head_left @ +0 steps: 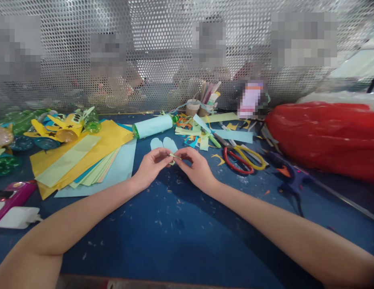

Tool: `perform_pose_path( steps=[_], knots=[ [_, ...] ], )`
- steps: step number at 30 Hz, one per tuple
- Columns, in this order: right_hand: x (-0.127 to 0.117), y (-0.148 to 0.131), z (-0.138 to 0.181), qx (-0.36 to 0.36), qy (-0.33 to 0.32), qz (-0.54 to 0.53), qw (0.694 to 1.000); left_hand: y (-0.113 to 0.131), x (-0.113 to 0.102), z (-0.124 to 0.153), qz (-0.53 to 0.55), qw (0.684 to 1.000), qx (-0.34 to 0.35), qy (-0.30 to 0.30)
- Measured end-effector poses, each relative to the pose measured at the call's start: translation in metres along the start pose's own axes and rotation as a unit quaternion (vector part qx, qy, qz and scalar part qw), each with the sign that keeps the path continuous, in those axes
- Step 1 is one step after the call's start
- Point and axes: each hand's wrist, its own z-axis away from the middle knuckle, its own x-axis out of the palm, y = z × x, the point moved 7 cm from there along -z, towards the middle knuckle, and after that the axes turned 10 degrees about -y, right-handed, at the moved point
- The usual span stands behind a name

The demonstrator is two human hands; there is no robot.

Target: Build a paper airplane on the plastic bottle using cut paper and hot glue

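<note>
Green paper piece (174,156) pinched by left hand (151,165) and right hand (199,166), blue-wrapped bottle (153,126) beyond, pixelated purple-white panel (250,100) unreadable

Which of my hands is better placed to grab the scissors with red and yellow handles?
Probably your right hand: the scissors lie on its side, farther from your left hand. Both seem to be pinching the small green piece.

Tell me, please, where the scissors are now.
In the head view, the scissors lie right of the right hand, between the paper scraps and the glue gun.
</note>
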Motion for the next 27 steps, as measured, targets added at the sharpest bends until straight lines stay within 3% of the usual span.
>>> perform_pose_path(
  steps=[15, 27],
  knots=[
    [-0.002, -0.013, 0.002, -0.032, 0.003, 0.065, 0.997, 0.015, 0.007, 0.003, -0.097, 0.994, 0.043, -0.017],
    [-0.013, -0.016, -0.001, -0.054, -0.01, 0.115, 0.992, 0.015, -0.001, 0.005, -0.12, 0.991, 0.052, 0.033]
  ],
)
